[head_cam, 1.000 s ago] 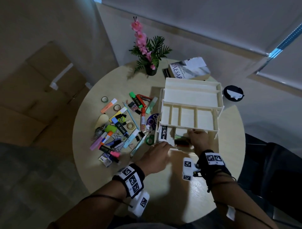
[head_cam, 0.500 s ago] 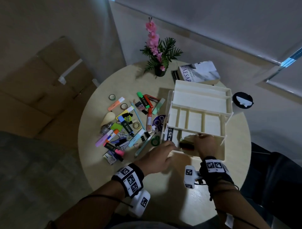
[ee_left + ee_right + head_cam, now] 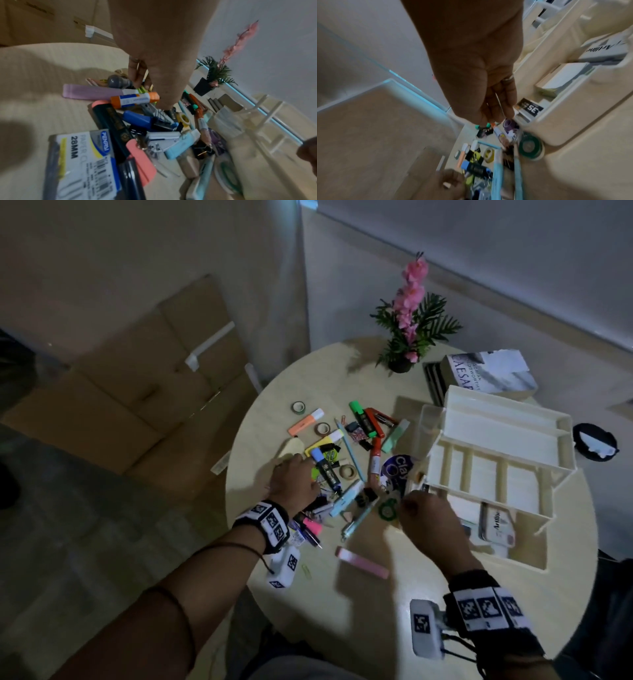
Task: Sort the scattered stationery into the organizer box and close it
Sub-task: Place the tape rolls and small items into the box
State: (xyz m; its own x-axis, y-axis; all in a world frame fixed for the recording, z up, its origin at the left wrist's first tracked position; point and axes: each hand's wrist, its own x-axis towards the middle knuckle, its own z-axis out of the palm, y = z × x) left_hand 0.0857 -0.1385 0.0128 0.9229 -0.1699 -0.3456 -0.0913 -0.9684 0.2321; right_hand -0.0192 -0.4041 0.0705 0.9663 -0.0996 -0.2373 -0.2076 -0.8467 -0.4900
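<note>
Left hand: my left hand [image 3: 294,480] is down in the left part of the stationery pile [image 3: 346,460], fingers [image 3: 137,75] curled down among the items. I cannot tell whether they pinch anything; the left wrist view only shows them reaching in behind a purple highlighter [image 3: 92,92] and a glue stick [image 3: 135,100].

Pile on the counter: most of the stationery is unsorted on the counter [image 3: 359,607]: highlighters, markers, tape rolls, binder clips, a blue pencil [image 3: 350,449] and a paper-clip box [image 3: 84,162]. A pink highlighter [image 3: 362,562] lies apart, nearer me.

Right hand: my right hand [image 3: 426,520] hangs between the pile and the box front, over a green tape roll [image 3: 387,508]. Its fingers [image 3: 498,108] are loosely bent together. Something thin seems to lie against them in the right wrist view, too blurred to name.

Organizer box: the organizer box [image 3: 513,422] stands open on the right of the counter, its trays fanned out. Only the bottom compartment holds things: a white Artline box [image 3: 498,523], a white pad beside it and a black-labelled item at the left end. The upper trays [image 3: 479,470] look bare.

Progress: I judge this an early stage: a few items are in, and the bulk is left to sort. The box is not yet closed.
</note>
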